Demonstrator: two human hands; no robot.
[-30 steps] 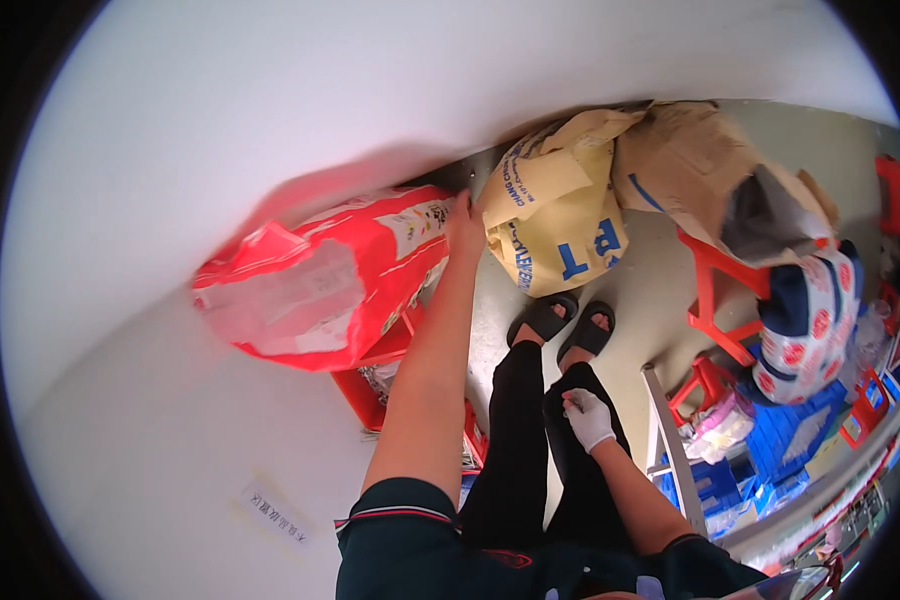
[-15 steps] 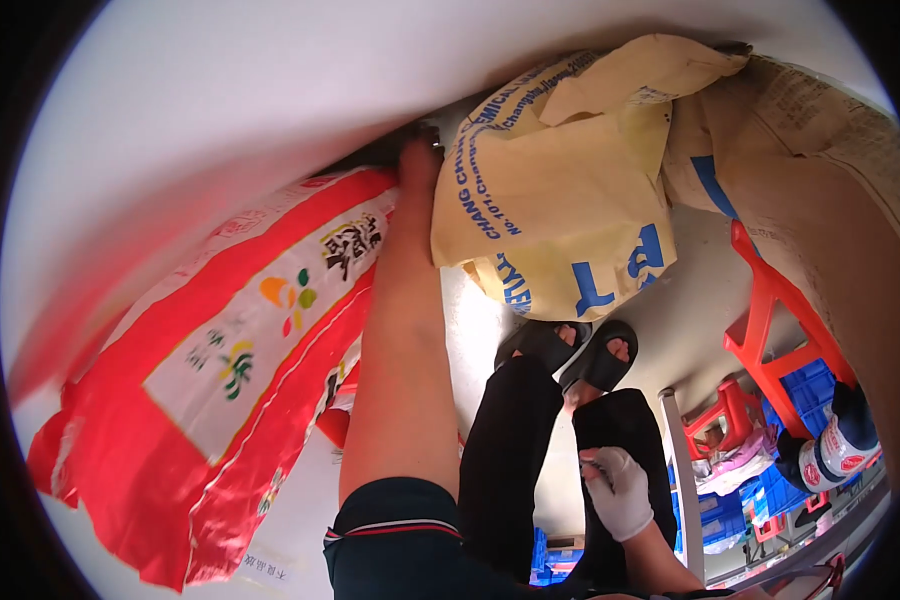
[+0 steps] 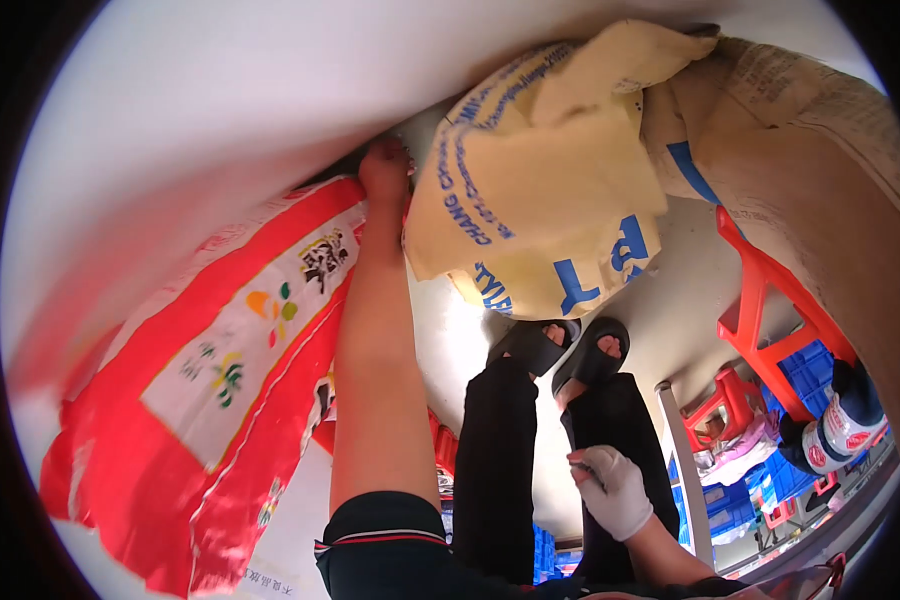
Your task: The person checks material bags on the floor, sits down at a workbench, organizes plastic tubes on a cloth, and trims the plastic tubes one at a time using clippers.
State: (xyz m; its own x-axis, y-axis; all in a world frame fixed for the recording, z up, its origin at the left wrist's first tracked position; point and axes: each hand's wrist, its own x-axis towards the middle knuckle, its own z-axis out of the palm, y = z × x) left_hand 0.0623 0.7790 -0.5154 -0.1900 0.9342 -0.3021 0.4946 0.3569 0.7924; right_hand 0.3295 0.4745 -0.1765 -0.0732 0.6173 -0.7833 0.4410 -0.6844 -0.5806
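Observation:
My bare left hand (image 3: 384, 172) is stretched far forward, at the dark gap between a red and white printed sack (image 3: 210, 370) and a tan paper sack (image 3: 540, 180) with blue lettering. Its fingers look curled in; small shiny specks show beside them, but what they hold, if anything, is hidden. Close to my body, over my dark trouser leg, is my right hand (image 3: 615, 492) in a white glove with bare fingertips. Those fingers are bent toward the thumb, and anything pinched there is too small to name. The paper sack's top is crumpled and folded over.
A white wall (image 3: 200, 110) rises behind the sacks. More brown paper sacking (image 3: 800, 150) stands at the right, beside a red plastic stool (image 3: 765, 300). Blue crates (image 3: 730, 510) and another red stool (image 3: 720, 410) are farther right. My feet in black sandals (image 3: 600, 350) stand before the paper sack.
The view has shifted a little, moving the sacks left in the picture. My left hand shows more plainly at the gap, its fingers curled. My right hand stays near my leg.

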